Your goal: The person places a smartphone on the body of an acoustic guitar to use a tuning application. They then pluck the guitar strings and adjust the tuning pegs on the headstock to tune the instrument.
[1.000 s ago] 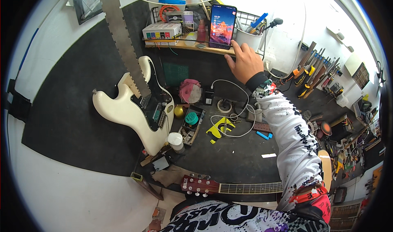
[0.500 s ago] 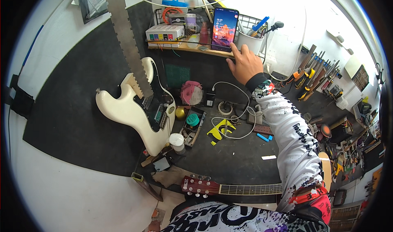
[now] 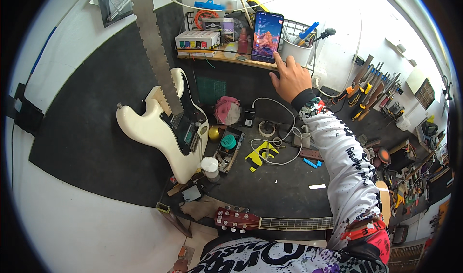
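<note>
Head view: held bare right hand [image 3: 294, 82] up at lower right corner of dark rectangular smartphone [image 3: 266, 37] with lit blue-and-orange screen. Pointed index finger at that corner; couldn't tell whether touching. Had thumb spread wide from index, other fingers bent, gripping nothing. Couldn't tell state of left fingers. Saw phone propped near-upright on narrow wooden shelf [image 3: 226, 57], between small pinkish-red bottle [image 3: 243, 42] and round white tool cup [image 3: 300, 52]. Spotted white box with coloured squares [image 3: 197, 40] farther left, same shelf. Lower down, on dark surface [image 3: 289, 188], noted glossy cream electric guitar body [image 3: 149, 123], white-lidded clear jar [image 3: 210, 167], bright blue plastic piece [image 3: 311, 162]. Along near edge, found dark-red guitar headstock [image 3: 236, 219].
</note>
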Motion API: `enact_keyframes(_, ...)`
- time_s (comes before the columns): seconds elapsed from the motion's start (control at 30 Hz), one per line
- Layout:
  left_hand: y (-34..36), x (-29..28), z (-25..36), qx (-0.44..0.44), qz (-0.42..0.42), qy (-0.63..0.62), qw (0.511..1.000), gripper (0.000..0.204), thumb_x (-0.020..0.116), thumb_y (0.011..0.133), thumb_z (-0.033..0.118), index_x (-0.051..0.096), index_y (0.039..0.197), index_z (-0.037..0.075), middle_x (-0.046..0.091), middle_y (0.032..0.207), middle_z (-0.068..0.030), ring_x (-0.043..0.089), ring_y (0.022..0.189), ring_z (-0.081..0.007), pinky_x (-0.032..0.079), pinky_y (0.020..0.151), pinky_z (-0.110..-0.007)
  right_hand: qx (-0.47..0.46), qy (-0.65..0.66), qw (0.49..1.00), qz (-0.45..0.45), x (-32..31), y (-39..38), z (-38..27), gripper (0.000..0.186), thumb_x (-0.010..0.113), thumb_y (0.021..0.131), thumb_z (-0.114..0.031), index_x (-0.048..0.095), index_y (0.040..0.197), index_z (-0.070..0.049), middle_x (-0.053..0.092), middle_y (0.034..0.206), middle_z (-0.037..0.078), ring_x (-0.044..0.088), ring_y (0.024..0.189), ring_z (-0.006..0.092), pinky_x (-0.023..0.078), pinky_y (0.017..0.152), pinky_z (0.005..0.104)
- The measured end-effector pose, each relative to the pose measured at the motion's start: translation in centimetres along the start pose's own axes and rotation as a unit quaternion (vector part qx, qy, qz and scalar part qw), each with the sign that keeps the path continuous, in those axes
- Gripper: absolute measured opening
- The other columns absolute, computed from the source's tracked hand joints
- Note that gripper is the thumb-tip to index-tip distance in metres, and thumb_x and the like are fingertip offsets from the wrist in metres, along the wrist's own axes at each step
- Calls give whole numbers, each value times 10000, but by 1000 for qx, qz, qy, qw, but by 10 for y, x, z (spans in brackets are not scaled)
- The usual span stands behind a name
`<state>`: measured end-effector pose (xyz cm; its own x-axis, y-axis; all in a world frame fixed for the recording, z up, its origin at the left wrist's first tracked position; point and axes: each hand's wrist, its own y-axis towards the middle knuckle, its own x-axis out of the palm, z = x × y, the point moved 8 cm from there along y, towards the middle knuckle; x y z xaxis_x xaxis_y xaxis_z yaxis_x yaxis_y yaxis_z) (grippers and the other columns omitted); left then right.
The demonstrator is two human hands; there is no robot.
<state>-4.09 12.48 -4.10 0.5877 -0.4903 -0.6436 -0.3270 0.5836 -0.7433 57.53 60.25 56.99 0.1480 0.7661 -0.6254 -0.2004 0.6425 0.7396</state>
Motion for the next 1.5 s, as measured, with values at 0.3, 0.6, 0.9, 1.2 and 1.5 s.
enact_keyframes(0.3,2,-1,-2,5,1,2,1000,396,671,923,421,710,1190,130,733,1117,-140,696,1027,-282,551,908,-394,3,15,1000,-8,-11,15,-7,636,699,908,-377,525,1461,-117,594,967,111,670,801,296,523,665,429)
enact_keyframes(0.6,4,0,-3,8,0,2,1000,402,672,918,405,698,1210,130,726,1136,-150,691,1042,-302,551,914,-411,5,38,999,0,-9,31,-18,636,690,920,-401,525,1459,-108,602,969,113,663,821,304,534,694,441)
enact_keyframes(0.9,8,0,-2,12,-2,1,1000,410,672,913,389,686,1230,130,719,1156,-160,686,1057,-321,551,920,-427,13,32,999,-4,-11,39,-16,661,683,923,-464,535,1452,-95,601,969,115,670,826,300,538,693,434)
enact_keyframes(1.2,11,2,-4,16,-5,5,1000,420,673,908,373,674,1251,130,712,1176,-170,680,1072,-340,551,926,-444,13,26,999,13,-12,46,-24,658,679,928,-490,543,1443,-104,607,972,129,671,816,312,539,683,441)
enact_keyframes(1.5,20,5,1,29,-18,11,999,433,673,903,357,662,1271,130,705,1195,-180,675,1087,-359,551,931,-460,377,134,896,191,10,33,-13,796,845,749,-465,477,1292,-12,553,1222,172,515,1192,362,402,1034,465)
